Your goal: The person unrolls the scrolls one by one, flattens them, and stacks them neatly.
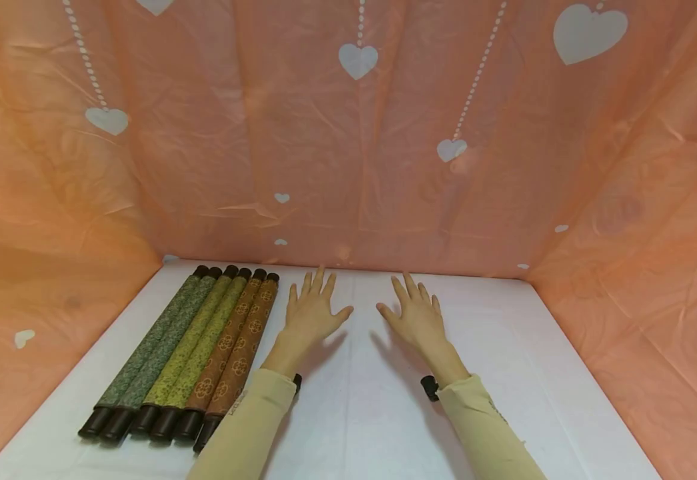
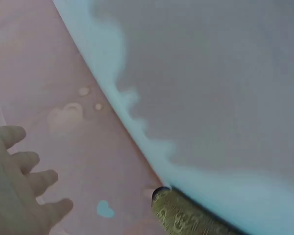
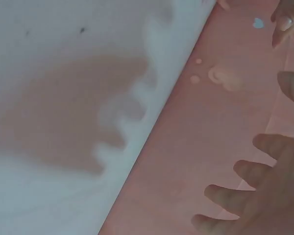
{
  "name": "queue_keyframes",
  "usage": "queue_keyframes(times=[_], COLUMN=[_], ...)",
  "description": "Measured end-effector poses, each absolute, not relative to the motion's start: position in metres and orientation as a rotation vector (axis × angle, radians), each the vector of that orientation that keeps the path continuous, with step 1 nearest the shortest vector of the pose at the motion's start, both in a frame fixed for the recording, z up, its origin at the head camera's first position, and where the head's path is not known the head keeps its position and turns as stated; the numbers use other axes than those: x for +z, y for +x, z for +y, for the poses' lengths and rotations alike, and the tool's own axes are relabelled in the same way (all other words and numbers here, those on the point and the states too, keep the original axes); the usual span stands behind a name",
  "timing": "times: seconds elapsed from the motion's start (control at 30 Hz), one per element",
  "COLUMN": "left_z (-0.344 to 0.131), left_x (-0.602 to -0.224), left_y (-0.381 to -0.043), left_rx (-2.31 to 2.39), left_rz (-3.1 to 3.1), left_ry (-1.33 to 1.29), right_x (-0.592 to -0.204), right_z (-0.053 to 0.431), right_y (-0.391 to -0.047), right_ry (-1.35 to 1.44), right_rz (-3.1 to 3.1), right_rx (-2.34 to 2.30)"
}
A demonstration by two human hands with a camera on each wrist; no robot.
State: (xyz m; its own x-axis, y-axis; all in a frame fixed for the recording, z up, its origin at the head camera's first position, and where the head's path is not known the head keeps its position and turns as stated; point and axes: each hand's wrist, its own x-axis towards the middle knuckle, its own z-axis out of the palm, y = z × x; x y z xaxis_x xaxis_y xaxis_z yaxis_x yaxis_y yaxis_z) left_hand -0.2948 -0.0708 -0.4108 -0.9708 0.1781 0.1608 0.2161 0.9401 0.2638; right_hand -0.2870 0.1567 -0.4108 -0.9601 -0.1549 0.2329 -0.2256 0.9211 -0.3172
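Both hands hover with spread fingers over the white table, apart from each other and holding nothing. My left hand [image 1: 311, 315] is just right of a row of scrolls, the nearer of the two hands to them. Side by side in that row lie two dark green scrolls [image 1: 150, 340], two yellow-green scrolls [image 1: 204, 340] and two brown scrolls [image 1: 246, 343] with a flower pattern, all with black end knobs. One patterned scroll end [image 2: 186, 215] shows at the bottom of the left wrist view. My right hand [image 1: 420, 320] is over the table's middle right, its shadow below.
A white cloth [image 1: 504, 373] covers the table. Orange-pink sheets with pale hearts hang as a back wall [image 1: 324, 167] and on both sides. A black band [image 1: 429, 388] circles the right wrist, and the left sleeve overlaps the lowest brown scroll end in the head view.
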Motion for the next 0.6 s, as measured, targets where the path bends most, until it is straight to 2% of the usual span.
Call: queue_keyframes(times=[0.33, 0.6], left_z=[-0.09, -0.111], left_x=[-0.392, -0.382], left_y=[-0.293, -0.289], left_rx=[-0.475, -0.768], left_rz=[-2.832, -2.778], left_ry=[-0.511, -0.588], right_x=[-0.402, -0.399], right_z=[0.148, 0.125], right_y=[-0.286, -0.283], right_ry=[0.285, 0.308], right_rz=[-2.712, -2.596], right_rx=[0.872, 1.265])
